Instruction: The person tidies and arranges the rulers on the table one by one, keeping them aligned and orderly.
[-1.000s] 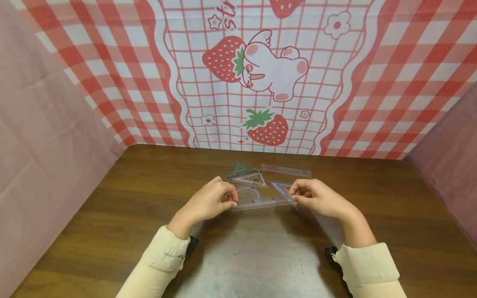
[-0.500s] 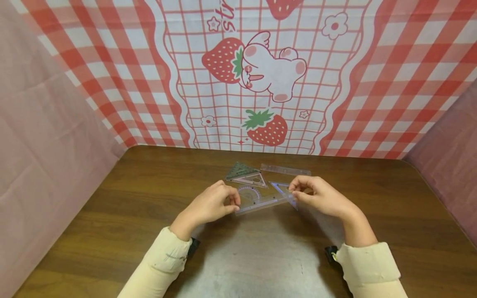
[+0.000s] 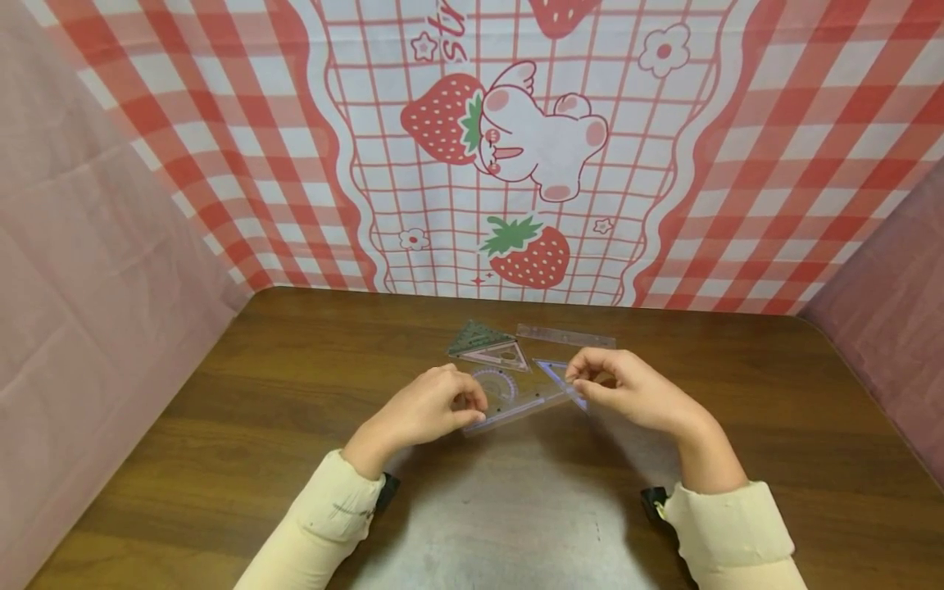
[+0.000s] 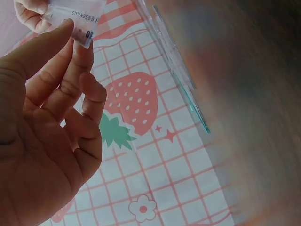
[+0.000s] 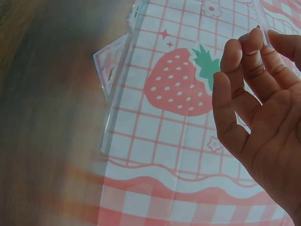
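Observation:
Between both hands is a see-through plastic ruler (image 3: 519,407) with a purplish line along it. My left hand (image 3: 423,411) pinches its left end between thumb and fingers. Its other end is pinched by my right hand (image 3: 636,392). Printed lettering shows on the ruler (image 4: 83,19) in the left wrist view. It slants, the left end nearer me, and overlaps a blue-edged set square (image 3: 551,370) and a clear protractor (image 3: 492,378) in the head view. The right fingertips hide part of that set square.
Behind the hands lie a dark green set square (image 3: 475,336), a pinkish clear set square (image 3: 509,356) and another clear ruler (image 3: 566,336) on the wooden table (image 3: 280,393). A strawberry-print cloth (image 3: 509,147) rises at the back, with pink cloth (image 3: 96,270) at the side.
The left hand has shifted slightly right and nearer me, the right hand slightly left and up. The ruler between them has turned from nearly level to slanted.

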`<state>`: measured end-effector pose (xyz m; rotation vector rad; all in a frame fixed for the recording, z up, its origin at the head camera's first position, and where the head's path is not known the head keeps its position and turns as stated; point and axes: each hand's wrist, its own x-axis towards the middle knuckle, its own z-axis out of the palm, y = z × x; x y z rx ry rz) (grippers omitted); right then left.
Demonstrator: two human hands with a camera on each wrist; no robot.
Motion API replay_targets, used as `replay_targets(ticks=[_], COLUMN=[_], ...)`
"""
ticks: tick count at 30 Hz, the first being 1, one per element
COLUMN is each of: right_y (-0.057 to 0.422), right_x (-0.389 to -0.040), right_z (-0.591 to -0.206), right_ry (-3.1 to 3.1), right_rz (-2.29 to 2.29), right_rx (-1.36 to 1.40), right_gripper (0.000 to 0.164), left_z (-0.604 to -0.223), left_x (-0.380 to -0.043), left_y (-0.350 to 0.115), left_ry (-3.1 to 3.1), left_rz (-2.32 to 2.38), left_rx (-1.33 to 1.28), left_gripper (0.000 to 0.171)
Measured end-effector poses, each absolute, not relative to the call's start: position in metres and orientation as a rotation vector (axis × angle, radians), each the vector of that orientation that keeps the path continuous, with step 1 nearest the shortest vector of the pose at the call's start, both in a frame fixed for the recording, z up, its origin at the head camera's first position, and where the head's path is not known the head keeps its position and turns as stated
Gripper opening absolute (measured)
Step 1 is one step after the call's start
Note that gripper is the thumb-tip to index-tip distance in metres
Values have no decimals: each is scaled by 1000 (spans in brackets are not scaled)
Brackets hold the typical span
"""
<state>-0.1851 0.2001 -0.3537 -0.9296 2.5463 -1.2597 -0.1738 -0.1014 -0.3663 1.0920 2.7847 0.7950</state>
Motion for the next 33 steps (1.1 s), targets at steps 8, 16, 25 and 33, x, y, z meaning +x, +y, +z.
replay_targets(ticks=[8, 16, 25, 33], right_y=[197, 191, 183, 179], right_x=[-182, -181, -182, -182], right_z=[-351, -346, -349, -350], right_ry=[2559, 2572, 2600, 2544], right_rz=[-1276, -1315, -1477, -1634], right_rx=[-955, -957, -1002, -963], right_gripper=[5, 4, 4, 8], left_z=[-371, -373, -375, -378], left_x=[-174, -173, -171, -170], left_y=[-98, -94, -89, -89], left_ry=[2690, 2620, 2594, 2594], left_rz=[832, 826, 845, 884], left_rx=[1078, 1101, 1123, 1096], left_gripper=[5, 8, 11, 11])
